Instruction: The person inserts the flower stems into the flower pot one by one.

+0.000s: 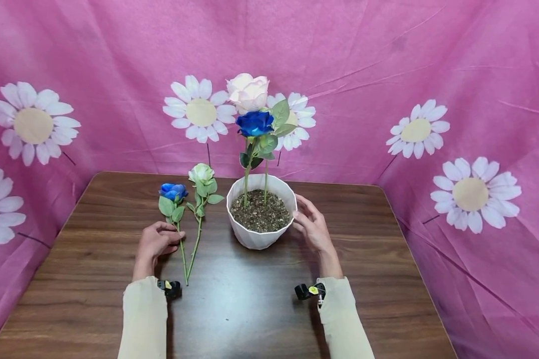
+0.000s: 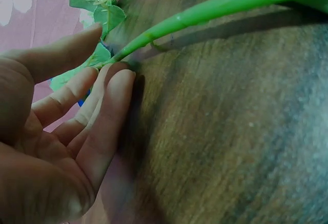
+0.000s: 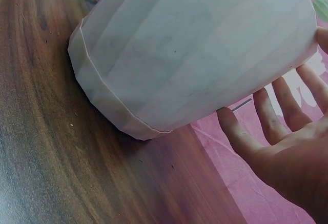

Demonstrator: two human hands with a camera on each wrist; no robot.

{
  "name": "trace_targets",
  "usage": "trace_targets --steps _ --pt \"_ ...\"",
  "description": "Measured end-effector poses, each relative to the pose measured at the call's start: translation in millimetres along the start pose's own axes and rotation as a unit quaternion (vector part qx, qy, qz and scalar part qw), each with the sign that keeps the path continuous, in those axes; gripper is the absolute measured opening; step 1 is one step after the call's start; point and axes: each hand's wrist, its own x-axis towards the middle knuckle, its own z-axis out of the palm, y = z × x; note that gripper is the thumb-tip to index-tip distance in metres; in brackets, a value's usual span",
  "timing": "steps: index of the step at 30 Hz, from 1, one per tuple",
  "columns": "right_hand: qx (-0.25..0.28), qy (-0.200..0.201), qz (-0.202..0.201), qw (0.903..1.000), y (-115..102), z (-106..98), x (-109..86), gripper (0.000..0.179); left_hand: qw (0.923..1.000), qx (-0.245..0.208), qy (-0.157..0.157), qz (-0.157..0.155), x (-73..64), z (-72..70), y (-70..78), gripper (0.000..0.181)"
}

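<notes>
A blue rose (image 1: 173,192) lies on the table at left, its green stem (image 2: 169,26) beside a paler rose (image 1: 201,173). My left hand (image 1: 156,242) is at the blue rose's stem, fingers loosely bent; in the left wrist view a gap shows between thumb and fingertips, which are right at the stem. A white faceted pot (image 1: 261,241) with soil (image 1: 260,214) holds an upright pink rose (image 1: 248,92) and a blue rose (image 1: 254,123). My right hand (image 1: 313,227) rests its spread fingertips against the pot's right side.
The brown wooden table (image 1: 233,319) ends at a pink cloth backdrop (image 1: 341,45) printed with large white daisies. Black wrist cameras (image 1: 170,288) sit at both cream sleeves (image 1: 144,319).
</notes>
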Motion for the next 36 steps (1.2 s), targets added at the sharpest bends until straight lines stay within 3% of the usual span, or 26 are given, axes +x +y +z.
trace_targets --steps 10,16,23,25,31,33,36 --pt "0.002 0.002 0.001 1.0000 1 0 -1.3 0.055 0.9970 0.071 0.032 0.004 0.2 8.8 2.1 0.038" --pt "0.001 0.000 0.000 1.0000 -1 2 -1.5 0.056 0.9999 0.008 0.012 0.004 4.4 4.3 -3.0 0.046" --pt "0.001 0.003 0.000 1.0000 0 1 -1.6 0.055 0.9995 -0.029 -0.013 0.003 6.5 0.3 -6.2 0.053" --pt "0.001 0.001 0.001 1.0000 1 1 -1.8 0.055 0.9979 -0.061 -0.020 0.002 6.8 0.2 -7.0 0.056" --pt "-0.003 0.000 0.000 1.0000 1 1 -2.0 0.056 0.9838 -0.178 -0.024 -0.008 7.1 -0.3 -7.5 0.060" --pt "-0.006 0.000 -0.002 1.0000 0 1 -1.4 0.056 0.9757 -0.218 -0.020 -0.005 6.6 -0.2 -5.7 0.059" --pt "-0.006 0.001 -0.005 1.0000 0 1 -0.3 0.055 0.9576 -0.288 -0.013 0.006 6.1 0.7 -2.4 0.049"
